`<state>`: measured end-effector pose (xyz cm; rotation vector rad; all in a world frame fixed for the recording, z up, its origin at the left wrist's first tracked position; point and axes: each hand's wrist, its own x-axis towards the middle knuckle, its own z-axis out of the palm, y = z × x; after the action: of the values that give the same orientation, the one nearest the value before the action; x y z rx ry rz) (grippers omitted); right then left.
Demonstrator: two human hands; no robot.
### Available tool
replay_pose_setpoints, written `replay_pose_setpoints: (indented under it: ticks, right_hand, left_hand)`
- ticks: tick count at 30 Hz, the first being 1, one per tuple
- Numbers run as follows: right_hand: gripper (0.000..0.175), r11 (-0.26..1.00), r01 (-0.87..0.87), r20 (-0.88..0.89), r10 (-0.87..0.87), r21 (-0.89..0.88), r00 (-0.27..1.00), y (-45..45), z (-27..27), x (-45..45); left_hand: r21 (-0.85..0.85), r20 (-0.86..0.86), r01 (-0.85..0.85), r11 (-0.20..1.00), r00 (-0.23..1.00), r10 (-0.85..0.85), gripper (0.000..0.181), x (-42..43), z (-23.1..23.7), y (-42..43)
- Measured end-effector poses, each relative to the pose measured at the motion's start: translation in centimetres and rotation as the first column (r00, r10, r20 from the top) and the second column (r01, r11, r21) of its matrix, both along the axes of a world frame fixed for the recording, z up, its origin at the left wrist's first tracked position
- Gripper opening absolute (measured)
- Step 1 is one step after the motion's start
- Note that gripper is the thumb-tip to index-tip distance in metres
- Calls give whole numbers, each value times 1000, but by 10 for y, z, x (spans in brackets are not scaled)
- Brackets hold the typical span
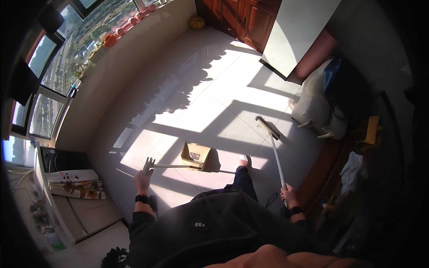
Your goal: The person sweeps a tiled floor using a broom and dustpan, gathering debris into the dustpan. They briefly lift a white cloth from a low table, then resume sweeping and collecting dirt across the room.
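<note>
A long-handled beige dustpan (205, 154) with a toothed edge is on the tiled floor before me, in a patch of sunlight. My left hand (143, 181) is closed around the end of its pale handle (171, 165). What lies inside the pan is too small to tell. My right hand (289, 197) grips the white stick (277, 157) of a broom near its end. The broom head (268, 127), with dark bristles, rests on the floor farther off to the right. My foot (244, 159) stands on the tiles between the dustpan and the broom.
A beige elephant-shaped seat (310, 100) stands right of the broom head. Dark wooden furniture (310, 172) runs along the right. A low cabinet (80, 214) is at the left. A basketball (197, 22) lies in the far corner, beside red-brown cabinet doors (258, 23).
</note>
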<state>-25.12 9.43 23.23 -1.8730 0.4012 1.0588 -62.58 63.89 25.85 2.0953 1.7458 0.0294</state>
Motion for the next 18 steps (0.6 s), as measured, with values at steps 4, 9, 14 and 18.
replay_pose_setpoints:
  ticks: [4,9,14,18]
  right_hand:
    - [34,973,-229,-49,228,-28,972,47,-5,104]
    - [14,823,-567,-12,567,-35,824,137,-17,207]
    - [29,686,-728,-28,728,-2,685,257,-48,243]
    - [61,608,-794,-78,792,-1,606,367,-64,223]
  left_hand:
    - [18,-66,-328,944,942,329,50,15,18,-34]
    - [42,194,-685,728,720,666,48,3,38,-75]
    - [67,405,-888,455,441,801,47,-26,43,-101]
    - [90,441,-954,288,297,847,46,-52,26,-106]
